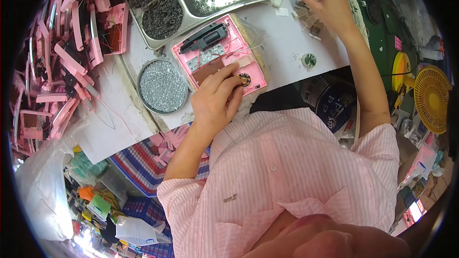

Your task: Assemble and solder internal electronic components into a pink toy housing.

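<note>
A pink plastic casing [256, 70] lies open on the white table in front of me. In it are a black module [204, 38], a grey-white patterned panel [206, 57] and thin red wires. My left hand [215, 98] rests over its near edge, thumb and fingers closed on a small round dark part [245, 80] in the corner. Its fingers hide some of that part. My right hand [327, 7] is stretched out at the far right above small grey and white pieces [311, 20]; its thumb and forefinger are bent with a gap between them, and no held thing shows.
A metal tray [152, 43] of dark springs stands behind the casing. To its left is a round tin [162, 86] of silvery screws. Pink casings [71, 67] pile up at far left. A small clear round container [308, 60] and a yellow fan [431, 99] are at right.
</note>
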A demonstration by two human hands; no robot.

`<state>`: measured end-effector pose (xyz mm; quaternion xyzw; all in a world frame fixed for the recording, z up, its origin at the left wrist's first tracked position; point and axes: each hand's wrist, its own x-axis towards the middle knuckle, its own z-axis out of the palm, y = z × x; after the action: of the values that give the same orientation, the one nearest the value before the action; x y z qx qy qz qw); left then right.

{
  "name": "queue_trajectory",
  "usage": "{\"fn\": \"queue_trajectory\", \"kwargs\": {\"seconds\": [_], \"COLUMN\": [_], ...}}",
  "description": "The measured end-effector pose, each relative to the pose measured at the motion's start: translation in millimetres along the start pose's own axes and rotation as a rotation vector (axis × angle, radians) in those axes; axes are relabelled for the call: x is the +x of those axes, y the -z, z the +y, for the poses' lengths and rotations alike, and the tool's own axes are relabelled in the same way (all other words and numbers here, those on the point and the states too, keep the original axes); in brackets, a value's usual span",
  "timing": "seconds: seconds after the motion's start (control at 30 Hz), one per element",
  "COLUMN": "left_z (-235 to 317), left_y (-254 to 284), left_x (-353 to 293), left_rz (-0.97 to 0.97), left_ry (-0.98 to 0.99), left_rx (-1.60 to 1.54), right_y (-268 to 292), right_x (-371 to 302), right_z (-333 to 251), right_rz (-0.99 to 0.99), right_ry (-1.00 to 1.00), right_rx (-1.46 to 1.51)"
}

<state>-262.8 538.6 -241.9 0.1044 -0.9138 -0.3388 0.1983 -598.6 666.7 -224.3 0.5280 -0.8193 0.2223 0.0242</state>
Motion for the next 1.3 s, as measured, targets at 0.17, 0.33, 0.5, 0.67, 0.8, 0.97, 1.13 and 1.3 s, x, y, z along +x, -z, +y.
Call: {"fn": "queue_trajectory", "kwargs": {"seconds": [0.17,0.33,0.5,0.67,0.8,0.97,1.13,1.3], "left_z": [-1.0,7.3,32.6,21.3,28.8,26.2,-23.5,-24.6], "left_y": [-0.4,12.3,12.6,-16.2,-16.4,-24.9,-69.3,-84.5], "left_x": [0.9,9.7,65.9,114.5,126.4,204.0,295.2,310.7], "left_rz": [0.012,0.036,-0.025,-0.223,-0.458,-0.321,0.210,0.189], "left_ry": [0.010,0.115,0.432,0.306,0.008,-0.049,-0.192,-0.215], "left_rx": [-0.029,-0.218,-0.515,-0.732,-0.543,-0.411,0.285,0.371], "right_y": [-23.0,-26.4,10.3,32.3,45.9,46.7,23.6,25.2], "right_x": [22.3,19.7,-12.7,-43.6,-69.3,-95.6,-107.1,-130.5], "right_z": [-8.4,-0.8,-57.8,-93.6,-59.7,-31.8,-18.7,-16.0], "right_rz": [-0.046,-0.136,0.047,-0.052,-0.222,-0.150,0.015,0.045], "right_ry": [0.008,-0.034,0.217,0.182,0.098,-0.395,-0.450,-0.395], "right_rx": [-0.305,-0.386,0.033,0.327,0.602,1.313,2.006,2.243]}}
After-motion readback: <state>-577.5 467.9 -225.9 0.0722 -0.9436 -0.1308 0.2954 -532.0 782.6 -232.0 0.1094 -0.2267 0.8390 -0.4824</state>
